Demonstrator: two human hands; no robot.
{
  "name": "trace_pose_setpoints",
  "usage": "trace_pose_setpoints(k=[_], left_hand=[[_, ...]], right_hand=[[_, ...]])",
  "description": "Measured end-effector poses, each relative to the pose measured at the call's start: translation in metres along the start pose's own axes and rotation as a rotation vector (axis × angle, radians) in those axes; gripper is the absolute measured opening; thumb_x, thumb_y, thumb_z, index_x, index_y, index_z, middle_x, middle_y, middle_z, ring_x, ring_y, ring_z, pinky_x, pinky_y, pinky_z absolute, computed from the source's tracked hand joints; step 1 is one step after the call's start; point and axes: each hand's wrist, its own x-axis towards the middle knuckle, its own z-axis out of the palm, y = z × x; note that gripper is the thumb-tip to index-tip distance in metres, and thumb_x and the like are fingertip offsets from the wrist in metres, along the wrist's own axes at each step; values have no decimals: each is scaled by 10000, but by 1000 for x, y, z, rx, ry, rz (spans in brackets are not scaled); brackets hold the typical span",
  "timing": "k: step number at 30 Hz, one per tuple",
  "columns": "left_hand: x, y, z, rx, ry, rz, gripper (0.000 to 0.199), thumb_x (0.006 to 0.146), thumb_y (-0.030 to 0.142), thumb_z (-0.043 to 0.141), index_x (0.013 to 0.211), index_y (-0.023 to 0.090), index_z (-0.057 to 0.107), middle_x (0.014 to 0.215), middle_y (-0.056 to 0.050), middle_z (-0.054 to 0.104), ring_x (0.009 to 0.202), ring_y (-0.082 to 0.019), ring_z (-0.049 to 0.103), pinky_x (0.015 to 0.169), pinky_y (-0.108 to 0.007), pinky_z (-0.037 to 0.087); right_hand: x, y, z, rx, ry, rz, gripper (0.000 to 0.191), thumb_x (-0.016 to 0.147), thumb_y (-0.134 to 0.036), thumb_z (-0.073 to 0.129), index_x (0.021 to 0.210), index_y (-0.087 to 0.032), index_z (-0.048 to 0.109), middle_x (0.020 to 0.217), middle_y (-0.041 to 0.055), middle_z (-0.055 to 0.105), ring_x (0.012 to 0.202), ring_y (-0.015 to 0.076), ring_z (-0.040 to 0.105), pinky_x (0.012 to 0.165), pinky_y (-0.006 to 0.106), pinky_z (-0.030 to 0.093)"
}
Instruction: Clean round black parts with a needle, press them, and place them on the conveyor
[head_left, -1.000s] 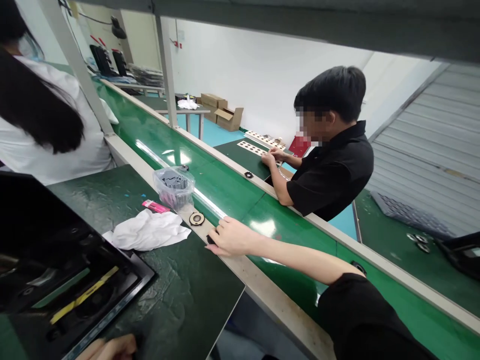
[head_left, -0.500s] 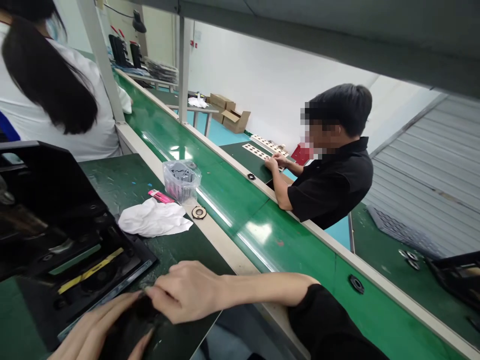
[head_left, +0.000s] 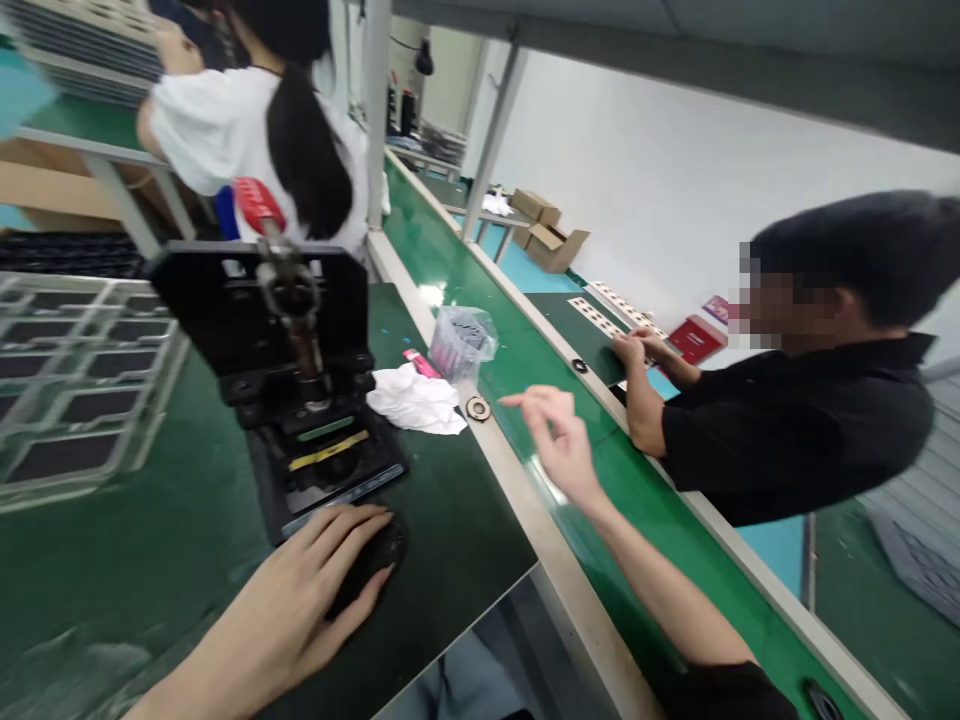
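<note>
My left hand (head_left: 322,580) lies over a black rounded part (head_left: 382,550) on the green tabletop, fingers along its top and thumb at its near side. Much of that part is hidden under the fingers. My right hand (head_left: 559,440) is raised above the green belt, index finger pointing left and thumb curled up near it. A tiny blue speck shows at those fingertips, too small to name. Just left of them, a black and tan ring-shaped part (head_left: 478,408) rests on the belt's pale edge. Beyond my left hand stands a black clamp fixture (head_left: 300,340), its lid raised.
A white cloth (head_left: 416,398), a pink packet (head_left: 421,363) and a clear bag of dark parts (head_left: 463,345) lie near the belt (head_left: 435,250). Trays (head_left: 75,390) stand at left. One person in black (head_left: 795,430) works across the belt; another in white (head_left: 217,130) sits beyond the fixture.
My right hand has left the black part and moved out over the belt. My left hand keeps the part. The view has turned left, bringing the trays and the whole fixture in.
</note>
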Motion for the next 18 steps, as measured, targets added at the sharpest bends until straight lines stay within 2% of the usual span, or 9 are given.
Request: trace_pose_setpoints(k=[2,5,8,12,18], left_hand=[[1,3,-2,-9,-24,-15,373,1018,348,546,1365,215,567,1301,-81,670,1176,-251,655,963,-362,586],[0,6,-4,-29,-48,-36,377,1020,329,534,1373,199,564,1299,-94,665,1176,-252,649,970,-367,589],[0,7,-4,-46,-62,-38,369,1022,315,523,1367,194,568,1301,-94,661,1194,-249,639,990,-365,587],[0,8,-3,-60,-58,-27,325,1011,296,526,1310,202,611,1296,-89,664,1191,-253,639,990,-369,589],[1,8,-2,-70,-47,-42,326,1008,283,524,1311,201,613,1288,-93,672,1194,-252,641,998,-367,587]], right_hand=[[32,6,-1,36,104,11,354,1039,-441,484,1060,-241,775,1001,74,700,952,212,626,868,374,508],[78,16,14,140,149,-4,394,1012,-507,512,1114,-232,776,914,54,697,776,177,626,720,332,527],[110,27,35,195,191,-36,402,966,-524,580,1088,-205,792,918,53,738,805,177,656,738,324,546],[124,42,53,254,178,21,403,908,-526,649,1056,-184,799,1010,74,787,882,197,708,824,351,580],[120,56,59,304,149,85,428,833,-532,711,971,-138,803,969,120,795,867,223,727,850,373,583]])
